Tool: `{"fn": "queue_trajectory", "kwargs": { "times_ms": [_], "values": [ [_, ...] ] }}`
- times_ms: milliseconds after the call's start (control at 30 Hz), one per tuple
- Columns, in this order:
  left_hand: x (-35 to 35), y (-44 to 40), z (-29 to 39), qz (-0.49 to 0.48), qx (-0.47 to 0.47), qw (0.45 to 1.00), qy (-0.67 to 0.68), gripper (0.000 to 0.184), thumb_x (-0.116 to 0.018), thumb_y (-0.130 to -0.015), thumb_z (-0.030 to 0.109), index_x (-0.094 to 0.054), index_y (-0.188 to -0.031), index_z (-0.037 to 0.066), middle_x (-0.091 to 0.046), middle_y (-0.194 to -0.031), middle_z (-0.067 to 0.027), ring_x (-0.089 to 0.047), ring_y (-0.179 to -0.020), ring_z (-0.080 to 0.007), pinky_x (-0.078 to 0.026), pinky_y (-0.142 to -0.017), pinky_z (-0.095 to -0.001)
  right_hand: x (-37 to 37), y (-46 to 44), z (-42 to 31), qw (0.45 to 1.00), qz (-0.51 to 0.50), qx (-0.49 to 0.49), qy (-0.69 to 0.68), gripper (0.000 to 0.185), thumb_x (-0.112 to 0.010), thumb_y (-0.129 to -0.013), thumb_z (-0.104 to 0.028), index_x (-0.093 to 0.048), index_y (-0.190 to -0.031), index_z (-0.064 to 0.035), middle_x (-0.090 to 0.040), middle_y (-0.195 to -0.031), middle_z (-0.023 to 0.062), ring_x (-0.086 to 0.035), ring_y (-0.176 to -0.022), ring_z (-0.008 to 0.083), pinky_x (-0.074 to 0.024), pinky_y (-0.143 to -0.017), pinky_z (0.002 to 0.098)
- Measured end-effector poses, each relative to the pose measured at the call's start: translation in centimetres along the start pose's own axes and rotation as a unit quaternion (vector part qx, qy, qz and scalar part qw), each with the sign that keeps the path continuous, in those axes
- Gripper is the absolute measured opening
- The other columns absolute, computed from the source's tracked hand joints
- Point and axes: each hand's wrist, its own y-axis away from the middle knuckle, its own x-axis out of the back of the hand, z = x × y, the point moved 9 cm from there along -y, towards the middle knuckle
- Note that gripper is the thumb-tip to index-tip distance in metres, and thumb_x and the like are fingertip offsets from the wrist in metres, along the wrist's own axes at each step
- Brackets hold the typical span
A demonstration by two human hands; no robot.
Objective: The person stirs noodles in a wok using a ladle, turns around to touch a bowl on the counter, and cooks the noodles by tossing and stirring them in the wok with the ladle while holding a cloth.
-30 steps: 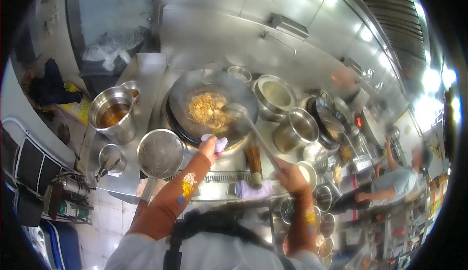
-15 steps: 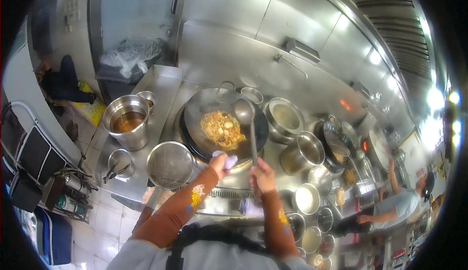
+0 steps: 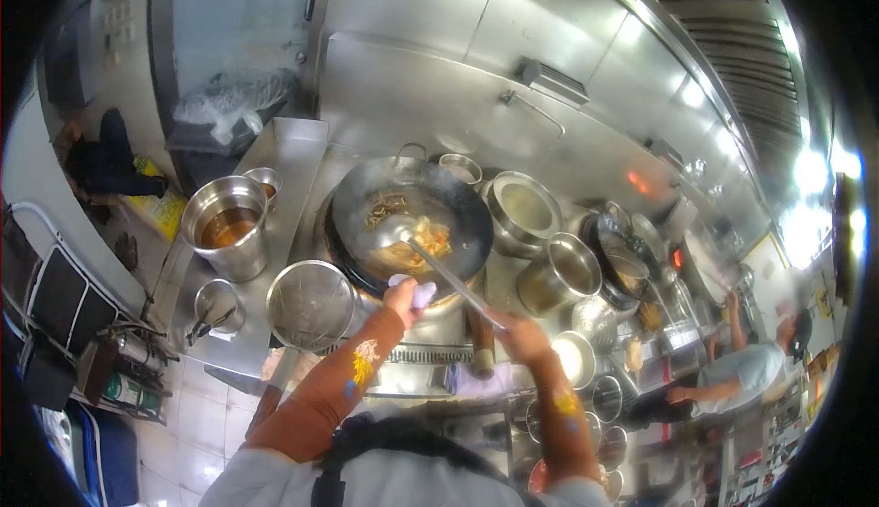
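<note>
- The left hand (image 3: pixel 400 302) is clamped around a folded pale-lavender cloth (image 3: pixel 422 296) at the near rim of a broad, dark, round metal wok (image 3: pixel 359 185), likely to keep heat off the skin.
- Apart from it, the right hand (image 3: pixel 526 339) (blurred) grips a long-handled metal ladle (image 3: pixel 449 275) high on its shaft, presumably for distance from the heat; its bowl meets golden-brown noodle-like food (image 3: pixel 434 238) inside the wok.
- A round mesh strainer (image 3: pixel 311 304) lies just beside, seemingly within easy reach.
- Metal pots flank the wok on the stainless-steel surface (image 3: pixel 295 188); a pale-shirted person (image 3: pixel 746 370) stands to the right.
</note>
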Motion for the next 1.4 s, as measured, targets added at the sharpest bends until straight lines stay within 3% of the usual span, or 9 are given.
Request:
{"fn": "queue_trajectory", "kwargs": {
  "times_ms": [233, 400, 467, 500, 633, 733, 1000, 1233, 1400],
  "values": [
    [0.4, 0.1, -1.3, 0.046, -0.005, 0.998, 0.039, 0.018, -0.05, -0.085, 0.024, -0.054, -0.098, 0.012, -0.064, -0.083, -0.0085, -0.058, -0.064, -0.0222, -0.043, -0.048, -0.0329, 3.9, 7.3, -1.3, 0.994, 0.072, -0.008, -0.078, 0.059, -0.062, -0.081, -0.008, -0.043, -0.137, -0.014, -0.061, -0.086, 0.0189, -0.062, -0.075, 0.036, -0.0509, -0.069, 0.0417],
    [-1.9, 9.2, -0.6, -0.042, 0.052, 0.997, 0.034, 0.022, -0.045, -0.09, 0.024, -0.052, -0.11, 0.015, -0.062, -0.095, -0.0067, -0.058, -0.079, -0.0216, -0.046, -0.056, -0.0337, 11.2, 13.5, -2.7, 0.973, -0.044, 0.001, -0.228, 0.052, -0.064, -0.082, -0.005, -0.049, -0.132, -0.0088, -0.066, -0.099, 0.0201, -0.065, -0.081, 0.0199, -0.0511, -0.074, 0.0339],
    [-2.7, 10.6, -0.2, -0.036, 0.067, 0.997, 0.019, 0.027, -0.044, -0.092, 0.029, -0.054, -0.112, 0.012, -0.062, -0.095, -0.0076, -0.058, -0.079, -0.0222, -0.046, -0.058, -0.0327, 10.5, 13.1, -2.1, 0.957, -0.139, -0.106, -0.23, 0.051, -0.062, -0.084, -0.006, -0.048, -0.133, -0.0065, -0.067, -0.088, 0.0186, -0.063, -0.074, 0.0196, -0.0497, -0.07, 0.0345],
    [-3.1, 10.3, 0.1, -0.039, 0.073, 0.996, 0.022, 0.028, -0.045, -0.092, 0.03, -0.053, -0.112, 0.011, -0.062, -0.095, -0.0079, -0.058, -0.079, -0.0222, -0.046, -0.058, -0.0323, 10.5, 11.9, -2.9, 0.969, -0.093, -0.052, -0.224, 0.052, -0.062, -0.083, -0.007, -0.048, -0.134, -0.009, -0.066, -0.078, 0.0166, -0.061, -0.065, 0.0193, -0.0491, -0.065, 0.0339],
    [-1.5, 7.1, -1.5, -0.046, 0.03, 0.998, 0.032, 0.026, -0.046, -0.093, 0.031, -0.053, -0.107, 0.009, -0.061, -0.094, -0.0106, -0.059, -0.078, -0.0224, -0.047, -0.056, -0.0316, 6.1, 6.2, -2.4, 0.987, -0.008, 0.027, -0.16, 0.051, -0.062, -0.081, -0.008, -0.05, -0.13, -0.0119, -0.063, -0.082, 0.0218, -0.063, -0.071, 0.0347, -0.0485, -0.066, 0.0387],
    [1.1, 8.3, -5.3, -0.072, 0.019, 0.997, 0.033, 0.019, -0.044, -0.095, 0.022, -0.045, -0.11, 0.01, -0.06, -0.099, -0.0125, -0.059, -0.079, -0.0243, -0.05, -0.057, -0.0349, 5.2, 4.0, -3.3, 0.993, -0.012, -0.042, -0.109, 0.052, -0.062, -0.078, -0.005, -0.052, -0.128, -0.0151, -0.063, -0.08, 0.0222, -0.062, -0.075, 0.0378, -0.0503, -0.067, 0.0423],
    [0.3, 6.7, -0.4, 0.01, -0.026, 0.999, 0.04, 0.02, -0.048, -0.092, 0.021, -0.049, -0.108, 0.01, -0.062, -0.095, -0.0105, -0.062, -0.08, -0.0222, -0.049, -0.059, -0.0334, 10.4, 10.5, -2.6, 0.972, -0.012, -0.033, -0.233, 0.05, -0.063, -0.082, -0.008, -0.051, -0.131, -0.0108, -0.064, -0.089, 0.0227, -0.064, -0.078, 0.0341, -0.0501, -0.068, 0.0379],
    [0.8, 0.6, 0.4, -0.013, -0.002, 1.0, -0.022, 0.018, -0.051, -0.087, 0.023, -0.052, -0.101, 0.012, -0.064, -0.092, -0.0094, -0.06, -0.071, -0.022, -0.047, -0.055, -0.0344, 4.9, 10.3, 1.0, 0.977, 0.038, -0.026, -0.209, 0.045, -0.062, -0.087, -0.009, -0.051, -0.13, -0.0043, -0.062, -0.073, 0.0081, -0.055, -0.053, 0.0094, -0.0468, -0.053, 0.026],
    [0.5, 0.2, 1.0, 0.005, -0.03, 0.999, -0.022, 0.016, -0.051, -0.086, 0.021, -0.051, -0.099, 0.011, -0.064, -0.09, -0.0104, -0.06, -0.069, -0.0236, -0.047, -0.054, -0.0356, -1.5, 5.0, 0.4, 0.823, 0.106, -0.261, -0.493, 0.045, -0.062, -0.086, -0.01, -0.051, -0.128, -0.0003, -0.061, -0.073, 0.0063, -0.057, -0.059, 0.0116, -0.0462, -0.053, 0.0261]
  ]
}}
